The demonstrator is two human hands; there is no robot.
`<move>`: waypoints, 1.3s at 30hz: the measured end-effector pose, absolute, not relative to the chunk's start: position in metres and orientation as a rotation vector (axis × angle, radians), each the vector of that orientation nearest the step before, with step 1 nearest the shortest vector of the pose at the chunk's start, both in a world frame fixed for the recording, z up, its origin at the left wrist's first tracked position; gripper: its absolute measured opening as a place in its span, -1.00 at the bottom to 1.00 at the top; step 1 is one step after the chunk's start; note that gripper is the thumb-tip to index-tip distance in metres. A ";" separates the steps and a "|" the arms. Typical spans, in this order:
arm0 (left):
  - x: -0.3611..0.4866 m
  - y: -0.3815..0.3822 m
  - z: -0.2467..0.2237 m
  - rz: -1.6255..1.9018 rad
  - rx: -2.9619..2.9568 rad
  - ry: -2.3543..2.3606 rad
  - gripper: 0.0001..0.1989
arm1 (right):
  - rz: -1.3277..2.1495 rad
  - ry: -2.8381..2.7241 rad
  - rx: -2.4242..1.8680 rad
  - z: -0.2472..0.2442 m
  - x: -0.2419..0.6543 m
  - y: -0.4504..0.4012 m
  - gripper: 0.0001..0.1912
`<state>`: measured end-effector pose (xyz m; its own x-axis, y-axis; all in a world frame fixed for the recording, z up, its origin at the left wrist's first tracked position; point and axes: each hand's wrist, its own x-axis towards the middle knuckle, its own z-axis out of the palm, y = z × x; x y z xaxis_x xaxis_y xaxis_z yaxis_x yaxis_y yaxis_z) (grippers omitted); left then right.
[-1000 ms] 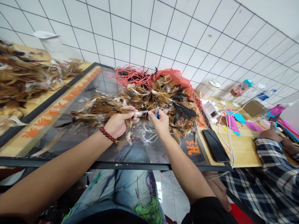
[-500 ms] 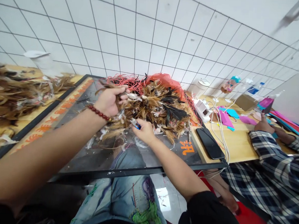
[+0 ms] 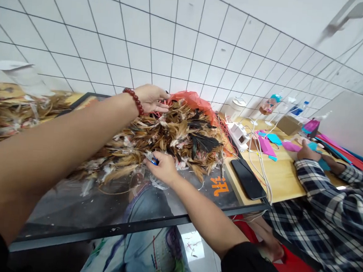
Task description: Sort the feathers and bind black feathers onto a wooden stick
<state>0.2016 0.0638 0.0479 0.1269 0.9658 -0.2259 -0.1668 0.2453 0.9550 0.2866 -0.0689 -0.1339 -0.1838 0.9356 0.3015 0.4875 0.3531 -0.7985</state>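
Observation:
A big pile of brown and black feathers lies on the dark glass-like panel. My left hand, with a red bead bracelet at its wrist, reaches over the back of the pile beside the red plastic bag. Its fingers are stretched out, thumb apart, and I see nothing held in them. At the front edge of the pile, my right hand is closed around small blue-handled snips, whose metal tip points at the feathers. Feathers partly hide the tip.
More feathers lie to the left, near a white container. On the right are a black phone, white cables, a white power strip and pink and blue pieces. A co-worker in a plaid sleeve works there.
My left hand has moved up and back toward the red bag; the pale feather piece no longer shows in it. My right hand keeps the snips, slightly lower and left. The view has shifted.

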 end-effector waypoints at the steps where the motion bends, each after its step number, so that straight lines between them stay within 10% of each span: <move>1: 0.188 0.061 0.048 1.026 1.010 1.120 -0.78 | 0.708 -1.806 -1.244 -0.135 0.287 -0.069 -0.64; 21: 0.000 -0.008 -0.032 0.843 1.850 2.022 -0.89 | 0.895 -1.714 -1.271 -0.131 0.287 -0.074 -0.65; 31: -0.019 0.043 -0.052 0.066 2.119 2.058 -0.82 | 0.899 -1.756 -1.280 -0.134 0.289 -0.076 -0.65; 39: -0.033 0.026 -0.061 0.372 2.172 2.120 -0.65 | 0.893 -1.783 -1.278 -0.134 0.290 -0.076 -0.65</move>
<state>-0.0325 0.0259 -0.0615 0.0107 0.9933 0.1147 0.9731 -0.0368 0.2275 0.2898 -0.0755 -0.1338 -0.2163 0.9603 0.1764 0.4337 0.2563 -0.8639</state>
